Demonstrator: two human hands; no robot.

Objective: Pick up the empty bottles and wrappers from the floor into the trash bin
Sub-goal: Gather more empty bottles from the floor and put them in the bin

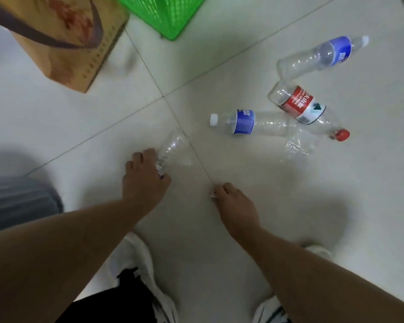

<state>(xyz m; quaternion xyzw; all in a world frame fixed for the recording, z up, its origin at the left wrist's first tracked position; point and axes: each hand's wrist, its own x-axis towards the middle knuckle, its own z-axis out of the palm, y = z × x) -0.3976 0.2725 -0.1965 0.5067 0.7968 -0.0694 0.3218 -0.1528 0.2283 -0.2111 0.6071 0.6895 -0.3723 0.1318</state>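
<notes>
My left hand (146, 176) grips a clear plastic bottle (173, 148) just above the floor, its base pointing away from me. My right hand (233, 201) hangs to its right with fingers curled; a small white bit shows at the fingertips, too small to identify. Three empty bottles lie on the tiles to the right: a blue-labelled one with a white cap (250, 123), a red-labelled one with a red cap (306, 108), and a second blue-labelled one (322, 54) farther away. A clear crumpled wrapper (300, 145) lies beside them. A green mesh bin (163, 12) stands at the top.
A brown cardboard box (63, 50) lined with a dark bag stands at the upper left next to the green bin. My white shoes (135, 259) show at the bottom. A grey object (16, 201) sits at the left edge.
</notes>
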